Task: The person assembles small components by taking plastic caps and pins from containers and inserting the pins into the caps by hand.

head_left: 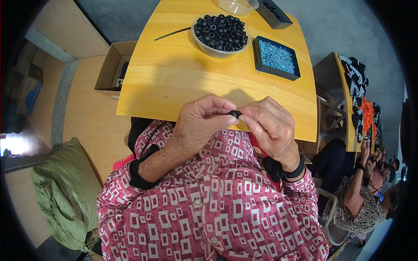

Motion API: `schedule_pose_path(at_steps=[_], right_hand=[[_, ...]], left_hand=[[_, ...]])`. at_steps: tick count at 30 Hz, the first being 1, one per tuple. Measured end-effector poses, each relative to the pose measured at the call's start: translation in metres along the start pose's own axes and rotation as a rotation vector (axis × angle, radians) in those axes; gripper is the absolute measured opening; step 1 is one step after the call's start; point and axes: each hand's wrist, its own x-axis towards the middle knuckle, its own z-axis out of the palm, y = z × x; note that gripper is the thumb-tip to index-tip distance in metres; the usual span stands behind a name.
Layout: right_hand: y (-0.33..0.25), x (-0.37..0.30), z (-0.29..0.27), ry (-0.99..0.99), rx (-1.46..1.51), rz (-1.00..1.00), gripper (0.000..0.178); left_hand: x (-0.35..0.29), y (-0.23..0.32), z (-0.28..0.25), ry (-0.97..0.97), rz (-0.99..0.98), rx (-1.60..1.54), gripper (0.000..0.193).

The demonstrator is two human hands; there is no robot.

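In front of me, just over the table's near edge, my left hand (201, 116) pinches a small black rounded piece (235, 114) between thumb and fingers. My right hand (272, 124) meets it from the other side, its thumb and fingers pressed together against the piece's right end. Whatever those right fingertips grip is hidden. Farther off stands a clear round bowl (216, 53) heaped with similar black hollow pieces (220, 31). To its right, a black tray (258, 65) holds many tiny clear-blue pieces (276, 56).
A thin black rod (173, 34) lies left of the bowl on the yellow wooden table (174, 78). At the far edge are another clear bowl (237, 6) and a dark box (276, 19). A cardboard box (104, 74) and green sack (65, 191) sit left; people (357, 204) sit right.
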Motion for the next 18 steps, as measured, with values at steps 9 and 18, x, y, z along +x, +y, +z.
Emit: schedule_pose_path(at_steps=[9,18], right_hand=[[0.007,-0.009,0.019,0.107,-0.078,-0.120,0.025],[0.009,-0.016,0.028,0.178,0.046,0.062,0.027]], left_hand=[[-0.001,0.001,-0.001,0.057,-0.150,-0.218,0.024],[0.001,0.003,-0.003,0.102,-0.262,-0.357,0.023]])
